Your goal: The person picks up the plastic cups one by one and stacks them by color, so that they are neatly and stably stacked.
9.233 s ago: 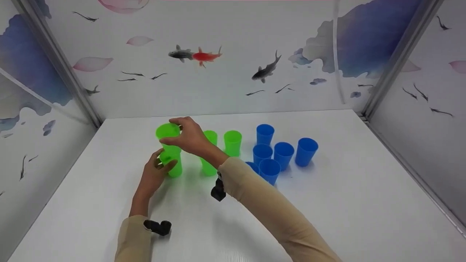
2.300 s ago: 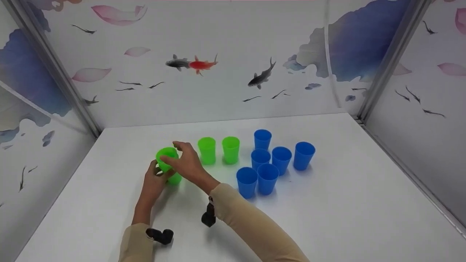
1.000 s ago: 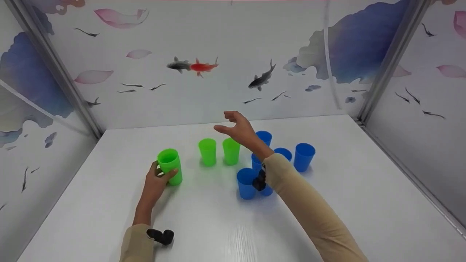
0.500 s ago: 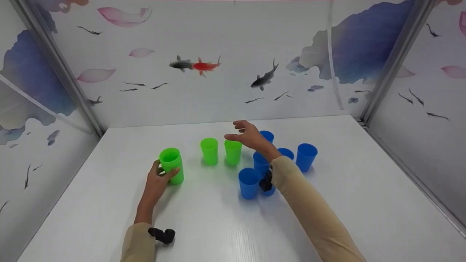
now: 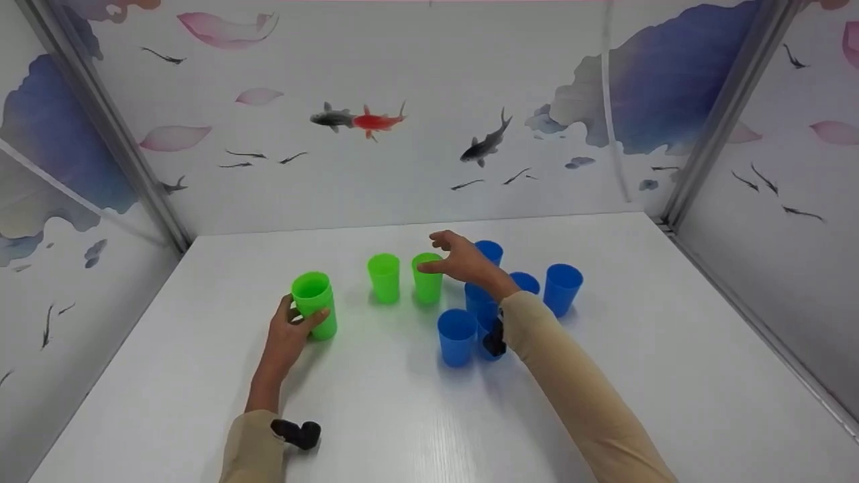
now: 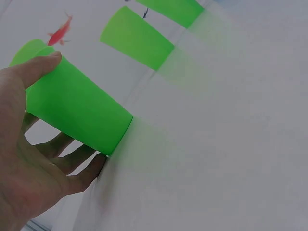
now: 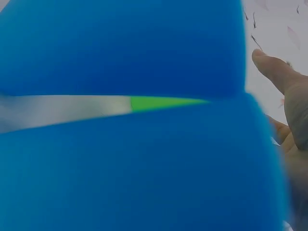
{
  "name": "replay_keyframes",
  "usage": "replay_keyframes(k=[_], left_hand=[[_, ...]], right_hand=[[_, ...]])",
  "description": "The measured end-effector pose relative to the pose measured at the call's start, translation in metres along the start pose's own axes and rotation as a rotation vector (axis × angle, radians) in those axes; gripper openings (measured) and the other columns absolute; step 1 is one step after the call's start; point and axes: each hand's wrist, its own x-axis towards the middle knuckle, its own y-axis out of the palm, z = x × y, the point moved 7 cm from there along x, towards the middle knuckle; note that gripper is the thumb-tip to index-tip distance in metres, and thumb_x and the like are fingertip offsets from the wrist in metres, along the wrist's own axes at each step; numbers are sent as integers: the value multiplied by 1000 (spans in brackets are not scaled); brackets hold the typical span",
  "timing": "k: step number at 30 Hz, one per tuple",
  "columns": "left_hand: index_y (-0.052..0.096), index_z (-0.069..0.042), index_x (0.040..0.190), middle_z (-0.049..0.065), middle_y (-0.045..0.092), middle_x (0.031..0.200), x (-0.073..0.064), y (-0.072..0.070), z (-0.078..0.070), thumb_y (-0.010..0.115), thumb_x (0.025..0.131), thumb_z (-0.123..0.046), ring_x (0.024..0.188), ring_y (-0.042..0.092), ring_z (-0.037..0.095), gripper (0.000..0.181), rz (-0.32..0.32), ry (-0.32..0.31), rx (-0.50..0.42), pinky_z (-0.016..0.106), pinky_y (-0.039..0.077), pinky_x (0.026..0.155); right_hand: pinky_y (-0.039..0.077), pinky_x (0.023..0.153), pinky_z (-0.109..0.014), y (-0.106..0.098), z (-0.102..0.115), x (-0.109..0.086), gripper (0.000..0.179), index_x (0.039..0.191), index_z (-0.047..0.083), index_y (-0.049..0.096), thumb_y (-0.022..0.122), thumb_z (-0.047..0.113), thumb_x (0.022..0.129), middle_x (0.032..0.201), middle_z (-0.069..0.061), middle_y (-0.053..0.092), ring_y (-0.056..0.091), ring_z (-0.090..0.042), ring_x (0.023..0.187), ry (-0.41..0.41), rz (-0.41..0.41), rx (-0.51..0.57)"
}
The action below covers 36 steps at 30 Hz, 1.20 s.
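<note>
My left hand (image 5: 288, 335) holds a stack of nested green cups (image 5: 322, 318) upright at the left of the table. In the left wrist view, the thumb lies across the stack near its rim and the fingers reach round behind the cups (image 6: 82, 103). To the right, my right hand (image 5: 463, 258) is spread at the rim of a single green cup (image 5: 427, 288), thumb overlapping its front. Another green cup (image 5: 384, 278) stands just left of that one. In the right wrist view, the right hand (image 7: 296, 106) shows at the edge, holding nothing.
Several blue cups stand at the right, including a front one (image 5: 457, 342) and a far-right one (image 5: 562, 292). My right forearm hangs over some of them. Two blue cups (image 7: 120, 48) fill most of the right wrist view. Walls surround the white table (image 5: 376, 416).
Earlier, my right hand held a green cup above the left hand's cup; that cup now sits nested there. The right hand has since moved right and lowered to another green cup.
</note>
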Motion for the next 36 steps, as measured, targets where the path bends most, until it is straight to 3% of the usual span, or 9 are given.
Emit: replay_keyframes(k=[15,28,36], left_hand=[[24,-12,156,21,39,153,1,0,-1,70,92,-46,144,40,40,85,-4,-4,-3,56,37,117],[23,-13,156,21,38,154,1,0,0,70,92,-48,145,38,41,88,1,-18,1,57,35,118],[23,-12,156,23,38,154,0,0,0,68,93,-46,144,39,42,85,4,-19,9,57,35,118]], right_hand=[[39,117,-51,3,-5,0,77,152,13,42,77,38,88,155,-13,45,41,-33,146,54,54,-129],[41,117,-50,7,-13,2,73,148,10,46,77,37,88,152,-15,48,46,-33,142,51,50,-117],[42,116,-48,0,-5,1,73,146,9,46,77,39,88,148,-13,51,48,-31,138,39,42,-110]])
